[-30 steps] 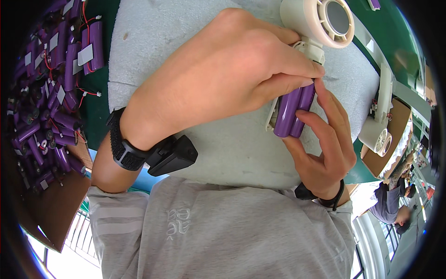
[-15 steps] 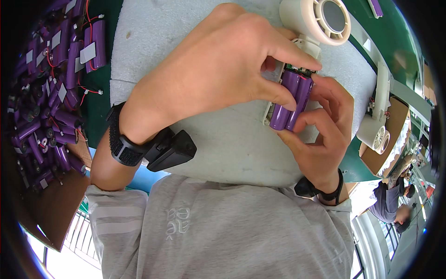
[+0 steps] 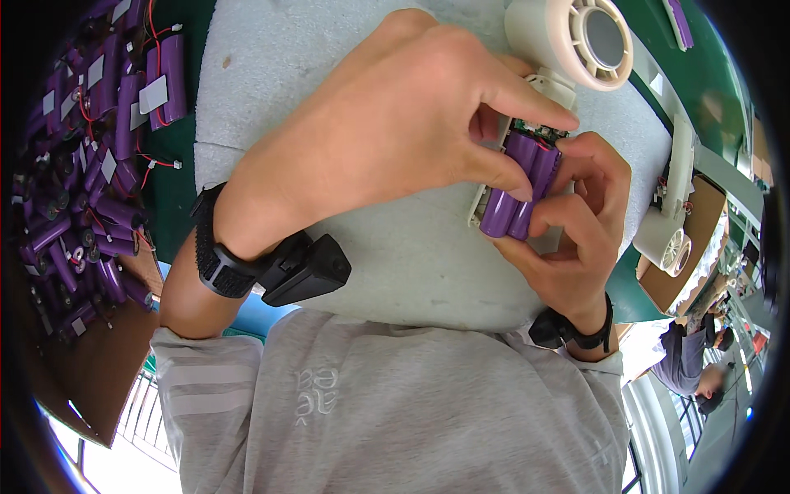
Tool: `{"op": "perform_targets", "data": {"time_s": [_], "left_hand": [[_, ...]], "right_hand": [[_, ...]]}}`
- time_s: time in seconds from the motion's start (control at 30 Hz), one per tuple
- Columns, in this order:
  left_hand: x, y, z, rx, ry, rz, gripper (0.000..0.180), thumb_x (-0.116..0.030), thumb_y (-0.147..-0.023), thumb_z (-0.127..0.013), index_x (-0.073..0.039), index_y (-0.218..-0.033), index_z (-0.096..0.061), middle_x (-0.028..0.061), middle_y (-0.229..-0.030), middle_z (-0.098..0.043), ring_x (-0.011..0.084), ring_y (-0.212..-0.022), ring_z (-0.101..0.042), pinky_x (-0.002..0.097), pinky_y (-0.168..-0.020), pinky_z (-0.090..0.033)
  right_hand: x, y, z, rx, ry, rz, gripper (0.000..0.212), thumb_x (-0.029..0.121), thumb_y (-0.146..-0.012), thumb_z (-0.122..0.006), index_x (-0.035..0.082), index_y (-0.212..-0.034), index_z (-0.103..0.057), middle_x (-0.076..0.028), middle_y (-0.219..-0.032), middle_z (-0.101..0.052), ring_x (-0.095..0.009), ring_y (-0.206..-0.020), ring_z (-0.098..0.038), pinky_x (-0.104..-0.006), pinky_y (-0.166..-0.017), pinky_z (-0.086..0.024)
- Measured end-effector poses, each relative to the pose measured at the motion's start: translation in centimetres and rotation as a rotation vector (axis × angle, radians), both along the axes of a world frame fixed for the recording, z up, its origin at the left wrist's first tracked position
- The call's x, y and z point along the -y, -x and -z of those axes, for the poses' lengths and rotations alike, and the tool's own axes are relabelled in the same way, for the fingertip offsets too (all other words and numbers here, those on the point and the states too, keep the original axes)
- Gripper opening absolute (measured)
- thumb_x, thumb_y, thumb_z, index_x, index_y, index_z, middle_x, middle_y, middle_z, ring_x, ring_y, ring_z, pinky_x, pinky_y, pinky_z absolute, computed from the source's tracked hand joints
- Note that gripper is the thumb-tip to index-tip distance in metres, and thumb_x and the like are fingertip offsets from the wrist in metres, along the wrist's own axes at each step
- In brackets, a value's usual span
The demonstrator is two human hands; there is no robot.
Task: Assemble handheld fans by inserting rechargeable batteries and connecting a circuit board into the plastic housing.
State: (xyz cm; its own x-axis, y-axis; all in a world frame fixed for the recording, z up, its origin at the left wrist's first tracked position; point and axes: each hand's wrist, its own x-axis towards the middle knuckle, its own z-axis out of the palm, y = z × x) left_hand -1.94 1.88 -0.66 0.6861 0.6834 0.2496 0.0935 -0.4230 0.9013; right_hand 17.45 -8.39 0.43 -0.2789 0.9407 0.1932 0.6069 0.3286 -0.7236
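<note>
A cream handheld fan (image 3: 539, 37) lies with its handle opened, its round head pointing away from me. Two purple cylindrical cells form a battery pack (image 3: 522, 183) in the handle casing (image 3: 476, 207). Above the cells shows part of a green circuit board (image 3: 535, 130) with a red wire. My left hand (image 3: 411, 115) reaches over from the left, thumb pressed on the cells and index finger across the board end; its other fingers are hidden behind. Bent round the right side and lower end of the handle, my right hand (image 3: 588, 226) steadies fan and pack.
A brown carton (image 3: 90, 370) at the left holds many purple battery packs (image 3: 107, 214) with wires. The pale foam mat (image 3: 370, 255) lies under my hands. Another fan (image 3: 662, 235) rests by a carton (image 3: 699, 218) on the right. A person (image 3: 687, 362) is in the background.
The fan, the battery pack and both hands have shifted slightly right and toward me. The grip looks nearly the same.
</note>
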Motion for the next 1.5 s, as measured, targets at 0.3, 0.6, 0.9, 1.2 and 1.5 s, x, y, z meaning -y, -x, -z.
{"op": "perform_targets", "data": {"time_s": [0.3, 0.6, 0.9, 1.2, 1.5], "left_hand": [[-0.4, 0.4, -1.1, -0.009, 0.207, 0.052, 0.049, -0.004, -0.067, -0.083, -0.007, -0.113, -0.068, 0.0133, -0.097, -0.071, 0.0205, -0.083, -0.07, 0.0291, -0.076, -0.057], [-0.9, 0.7, -1.7, -0.034, 0.201, 0.118, 0.05, -0.011, -0.073, -0.082, -0.01, -0.12, -0.065, 0.0158, -0.101, -0.069, 0.0247, -0.088, -0.07, 0.033, -0.076, -0.058], [-1.2, 0.6, -2.0, -0.048, 0.355, 0.141, 0.049, -0.013, -0.073, -0.082, -0.008, -0.119, -0.065, 0.0172, -0.1, -0.069, 0.0252, -0.086, -0.071, 0.0331, -0.073, -0.058], [-1.6, -0.5, -1.7, 0.045, 0.329, 0.112, 0.048, -0.011, -0.073, -0.082, -0.009, -0.118, -0.066, 0.0194, -0.1, -0.069, 0.0264, -0.082, -0.071, 0.0326, -0.072, -0.057], [-1.7, -0.4, -1.9, 0.077, 0.432, 0.159, 0.048, -0.003, -0.073, -0.08, -0.006, -0.119, -0.065, 0.0181, -0.105, -0.068, 0.0237, -0.092, -0.069, 0.0325, -0.081, -0.059]], "right_hand": [[0.0, 0.3, 0.1, -0.048, 0.063, 0.043, 0.035, -0.003, -0.052, -0.083, 0.006, -0.067, -0.053, -0.016, -0.126, -0.042, -0.016, -0.074, -0.053, -0.0297, -0.069, -0.044], [-0.6, -0.6, 0.6, -0.103, -0.005, -0.043, 0.036, -0.003, -0.05, -0.084, 0.006, -0.066, -0.053, -0.016, -0.124, -0.043, -0.016, -0.073, -0.053, -0.0283, -0.066, -0.044], [-0.4, -0.6, 0.2, -0.08, 0.02, -0.043, 0.037, -0.001, -0.049, -0.084, 0.005, -0.066, -0.052, -0.017, -0.123, -0.044, -0.02, -0.079, -0.057, -0.0296, -0.071, -0.047], [-0.3, -0.7, 0.4, -0.048, -0.012, -0.071, 0.043, 0.001, -0.052, -0.085, 0.007, -0.077, -0.051, -0.019, -0.124, -0.042, -0.023, -0.09, -0.056, -0.0335, -0.078, -0.046], [0.0, 0.5, 0.4, -0.031, -0.018, 0.006, 0.048, 0.0, -0.055, -0.086, 0.008, -0.086, -0.049, -0.015, -0.126, -0.042, -0.024, -0.097, -0.054, -0.0357, -0.084, -0.045]]}}
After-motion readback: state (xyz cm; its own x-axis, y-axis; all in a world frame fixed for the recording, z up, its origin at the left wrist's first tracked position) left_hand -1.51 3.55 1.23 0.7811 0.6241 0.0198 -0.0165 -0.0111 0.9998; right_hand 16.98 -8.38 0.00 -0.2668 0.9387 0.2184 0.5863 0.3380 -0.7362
